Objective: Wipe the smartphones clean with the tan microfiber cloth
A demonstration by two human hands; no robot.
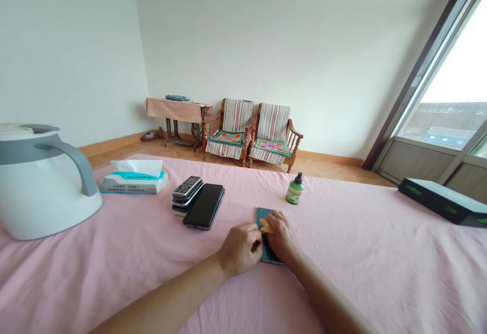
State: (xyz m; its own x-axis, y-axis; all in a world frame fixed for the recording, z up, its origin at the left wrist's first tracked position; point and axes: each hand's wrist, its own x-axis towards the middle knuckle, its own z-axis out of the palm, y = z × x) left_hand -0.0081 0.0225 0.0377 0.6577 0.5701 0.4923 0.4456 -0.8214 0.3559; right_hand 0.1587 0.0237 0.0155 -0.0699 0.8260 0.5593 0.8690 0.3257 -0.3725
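A flat blue-green phone (271,256) lies on the pink cloth in front of me, partly covered by both hands. My right hand (282,237) is closed on a small yellow cloth (267,226) and presses it against the phone's surface. At the phone's left edge, my left hand (240,250) is closed, its curled fingers gripping that edge; the fingertips are partly hidden. Beyond the phone stands a small green bottle (295,191) with a black cap, upright and apart from both hands.
Left of my hands are a black smartphone (205,207) and a stack of keypad phones (187,188). Farther left stand a tissue pack (133,181) and a large white jug (41,187). A black box (443,202) rests at the right. Two chairs (270,130) stand beyond the pink-covered surface.
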